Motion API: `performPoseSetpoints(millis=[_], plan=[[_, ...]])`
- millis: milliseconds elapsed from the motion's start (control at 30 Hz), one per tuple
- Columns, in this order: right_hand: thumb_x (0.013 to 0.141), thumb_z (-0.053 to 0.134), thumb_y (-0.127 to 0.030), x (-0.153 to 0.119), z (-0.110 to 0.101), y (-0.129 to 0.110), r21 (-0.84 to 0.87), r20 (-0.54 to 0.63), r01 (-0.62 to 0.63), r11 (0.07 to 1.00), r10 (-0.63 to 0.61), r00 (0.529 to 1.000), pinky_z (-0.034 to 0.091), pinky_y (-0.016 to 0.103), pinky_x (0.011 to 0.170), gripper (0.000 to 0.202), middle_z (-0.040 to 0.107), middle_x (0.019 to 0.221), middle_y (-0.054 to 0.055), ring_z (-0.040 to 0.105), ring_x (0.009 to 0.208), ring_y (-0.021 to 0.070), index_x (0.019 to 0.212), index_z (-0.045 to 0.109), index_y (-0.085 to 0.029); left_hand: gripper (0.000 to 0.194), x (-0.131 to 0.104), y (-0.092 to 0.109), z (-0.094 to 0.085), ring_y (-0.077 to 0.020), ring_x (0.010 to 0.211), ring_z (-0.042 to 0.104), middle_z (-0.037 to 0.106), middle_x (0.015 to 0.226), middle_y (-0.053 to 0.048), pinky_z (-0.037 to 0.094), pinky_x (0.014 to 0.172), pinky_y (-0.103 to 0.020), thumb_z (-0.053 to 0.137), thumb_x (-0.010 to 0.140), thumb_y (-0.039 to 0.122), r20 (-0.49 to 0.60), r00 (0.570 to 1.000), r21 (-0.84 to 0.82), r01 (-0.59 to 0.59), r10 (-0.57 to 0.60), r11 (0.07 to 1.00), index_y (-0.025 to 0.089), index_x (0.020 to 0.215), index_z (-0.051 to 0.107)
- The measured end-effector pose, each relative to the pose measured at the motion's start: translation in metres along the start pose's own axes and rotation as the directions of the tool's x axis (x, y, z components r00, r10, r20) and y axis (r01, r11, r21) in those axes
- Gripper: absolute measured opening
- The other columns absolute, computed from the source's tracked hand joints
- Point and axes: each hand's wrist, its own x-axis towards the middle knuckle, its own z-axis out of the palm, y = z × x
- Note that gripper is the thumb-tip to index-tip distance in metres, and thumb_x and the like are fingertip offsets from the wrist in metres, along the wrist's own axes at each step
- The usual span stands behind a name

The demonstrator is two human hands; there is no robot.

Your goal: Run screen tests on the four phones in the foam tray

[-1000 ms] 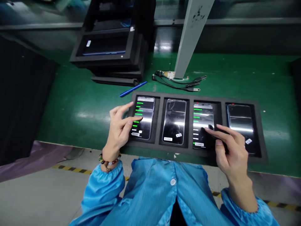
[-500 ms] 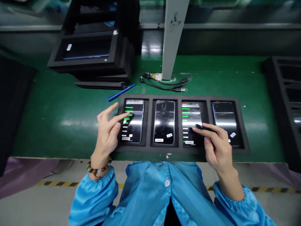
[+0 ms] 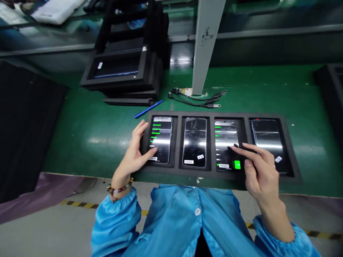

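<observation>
Several smartphones lie face up in the slots of a black foam tray (image 3: 198,175). My left hand (image 3: 135,151) is open at the tray's left end, its thumb over the lower screen of the leftmost phone (image 3: 163,142), which shows a list with green bars. Beside it lies a dark-screened phone (image 3: 194,139). My right hand (image 3: 261,169) is open, with its index finger at the lit screen of the third phone (image 3: 223,137); whether it touches the glass I cannot tell. A green square glows near that screen's bottom. Partly behind my right hand is the dark rightmost phone (image 3: 265,132).
Behind the tray lie a blue pen (image 3: 148,109) and short black cables (image 3: 197,101). A grey post (image 3: 207,46) rises from the green bench (image 3: 88,135). Stacked black trays (image 3: 120,80) stand at the back left, with more black foam (image 3: 24,125) at far left and right.
My left index finger has left the leftmost screen, and the thumb now lies over its lower part. A green square has appeared on the third phone. The view has shifted left.
</observation>
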Motion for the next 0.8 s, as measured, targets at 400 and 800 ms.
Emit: performPoseSetpoints(millis=[400,800], plan=[[0.106,0.059,-0.021,0.001,-0.001,-0.006,0.027,-0.108,-0.008,1.000,0.011,0.994,0.057,0.061,0.113,0.032,0.078,0.136,0.012,0.070,0.131,0.0328,0.137,0.069,-0.025,0.060,0.003,0.003,0.008,-0.0300,0.148,0.060,0.058,0.164,-0.014,0.048,0.129,-0.054,0.059,0.109,0.054,-0.185,0.963,-0.089,0.180,-0.194,0.980,0.029,0.163,0.050],[0.107,0.058,-0.022,0.001,0.001,-0.005,-0.069,-0.185,-0.015,0.998,0.002,0.983,0.059,0.058,0.109,0.028,0.080,0.130,0.010,0.072,0.127,0.0311,0.133,0.068,-0.027,0.056,0.001,0.015,0.006,-0.0399,0.149,0.060,0.064,0.160,-0.001,0.042,0.133,-0.071,0.051,0.105,0.067,-0.253,0.918,0.037,0.326,-0.307,0.945,0.042,0.154,0.058]])
